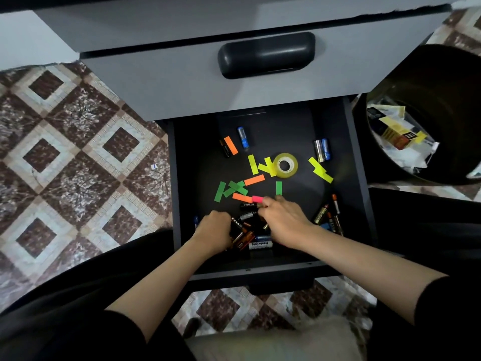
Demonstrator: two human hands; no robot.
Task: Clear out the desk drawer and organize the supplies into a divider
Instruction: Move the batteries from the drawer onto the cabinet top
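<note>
floor: brown and cream diamond-pattern tiles, pretty busy
furniture: grey desk, chunky black handle
right side: black bin holding paper scraps
light: kinda dim

Both arms reach forward; left hand and right hand sit close together, knuckles up, fingers curled downward.

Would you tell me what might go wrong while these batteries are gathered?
The left hand grips several batteries; adding more may spill some into the drawer. The right hand works beside the pink flag, so paper flags may get swept up too. The blue battery near the back could be overlooked.
</note>
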